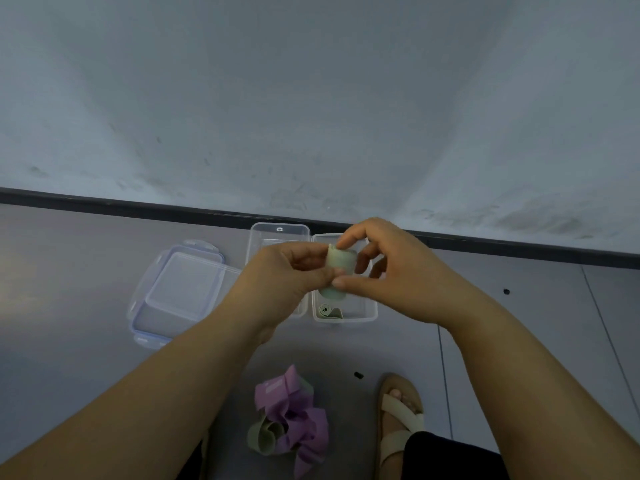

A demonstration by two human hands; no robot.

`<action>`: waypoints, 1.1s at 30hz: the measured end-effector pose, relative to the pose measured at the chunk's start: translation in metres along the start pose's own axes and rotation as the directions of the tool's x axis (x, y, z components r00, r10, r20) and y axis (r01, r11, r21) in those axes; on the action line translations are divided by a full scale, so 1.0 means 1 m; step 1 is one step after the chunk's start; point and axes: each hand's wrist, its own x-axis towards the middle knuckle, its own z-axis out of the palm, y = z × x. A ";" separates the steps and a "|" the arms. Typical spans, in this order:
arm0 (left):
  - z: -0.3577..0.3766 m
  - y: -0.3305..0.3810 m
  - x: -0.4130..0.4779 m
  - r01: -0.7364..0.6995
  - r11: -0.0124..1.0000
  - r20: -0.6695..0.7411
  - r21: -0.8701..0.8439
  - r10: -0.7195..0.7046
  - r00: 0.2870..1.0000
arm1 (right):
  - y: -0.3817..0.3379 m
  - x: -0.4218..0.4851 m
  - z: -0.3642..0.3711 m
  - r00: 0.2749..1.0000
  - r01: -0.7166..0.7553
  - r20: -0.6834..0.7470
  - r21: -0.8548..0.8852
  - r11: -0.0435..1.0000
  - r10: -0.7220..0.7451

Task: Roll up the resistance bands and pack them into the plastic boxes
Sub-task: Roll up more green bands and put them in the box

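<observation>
**Both hands hold a green band roll above the boxes**

Our grip is two-handed and narrow. The left hand (287, 271) pinches the pale green band (341, 260) between thumb and curled fingers. The right hand (391, 268) holds it from the other side, forefinger on the top edge and thumb underneath. The two thumb tips meet at the lower edge of the roll. The band is wound into a short, fat roll held roughly upright in the air, and a bit of the same green shows just below the thumbs.

Straight beneath the roll we see a clear plastic box (372, 317) on the floor (86, 237). One rolled band (329, 311) lies in its near left corner. Just beside it on the left stands a second clear box (277, 230), mostly hidden by the left hand. Further left, a clear lid (176, 289) with blue clips lies flat.

Nearer to us a loose pile of bands (294, 417), mostly purple with a green one, sits on the floor. To its right is a foot (398, 410) in a beige sandal. Behind the boxes a pale wall (311, 98) rises from a dark skirting strip.
</observation>
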 end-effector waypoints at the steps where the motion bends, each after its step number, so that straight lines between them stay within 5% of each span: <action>1: 0.001 0.001 -0.001 -0.045 0.997 0.004 0.070 0.045 0.999 | 0.001 0.000 -0.002 1.000 -0.017 -0.006 0.026 1.000 0.017; 5: 0.004 0.003 0.000 -0.177 0.938 -0.001 0.298 0.186 0.983 | 0.004 0.000 -0.005 0.998 -0.064 -0.003 0.123 0.990 0.065; 14: 0.004 -0.002 0.005 -0.252 0.862 0.032 0.441 0.265 0.964 | 0.007 -0.003 -0.011 0.992 -0.114 0.068 0.102 0.988 0.107; 24: 0.012 -0.006 0.011 -0.267 0.845 0.093 0.464 0.254 0.963 | 0.015 -0.006 -0.011 0.993 -0.121 -0.012 0.028 0.992 0.121; 33: 0.030 -0.046 0.033 -0.229 0.742 0.195 0.631 0.134 0.972 | 0.064 -0.034 0.004 0.958 -0.281 -0.034 0.058 0.958 0.284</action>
